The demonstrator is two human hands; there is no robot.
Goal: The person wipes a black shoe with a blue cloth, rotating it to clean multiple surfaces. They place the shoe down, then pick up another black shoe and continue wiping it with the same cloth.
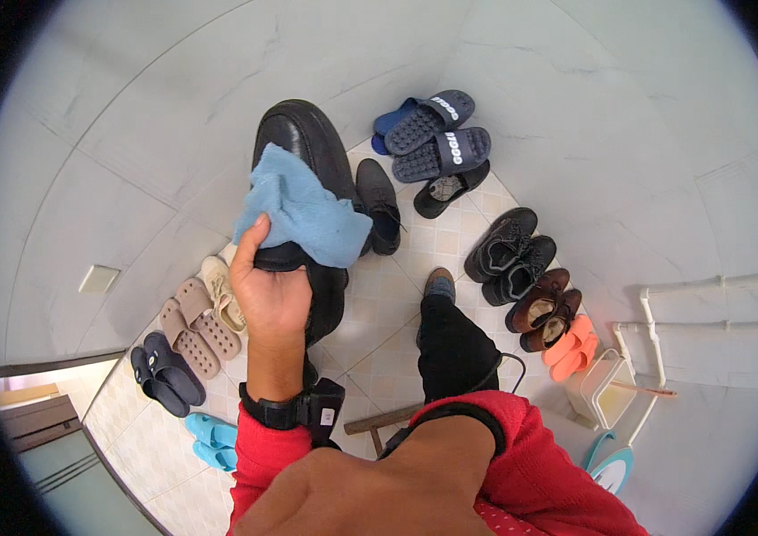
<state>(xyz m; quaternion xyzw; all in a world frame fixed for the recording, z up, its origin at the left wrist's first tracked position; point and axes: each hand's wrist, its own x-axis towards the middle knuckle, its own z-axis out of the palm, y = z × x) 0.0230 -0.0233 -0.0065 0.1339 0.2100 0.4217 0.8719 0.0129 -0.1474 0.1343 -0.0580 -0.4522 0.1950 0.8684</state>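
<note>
My left hand [272, 299], palm up and wearing a black wristband, reaches to a large black leather shoe [285, 129] at the upper left. Its thumb presses a light blue cloth [294, 201] that lies across the shoe's upper. The other fingers are hidden beneath the cloth and shoe. Much of the shoe is covered by the cloth, and its toe points away from me. I cannot make out where the shoe's rear ends against a dark shape behind my wrist. My right hand does not show; a red garment [531, 456] fills the lower right.
Along the left wall are beige slippers [189, 339], dark clogs [171, 375] and turquoise slippers [211, 433]. Dark blue slippers [441, 154] lie at the far corner. Black shoes [508, 255], brown shoes [544, 308] and orange slippers [573, 348] line the right, before a white bin [595, 393] and pipes.
</note>
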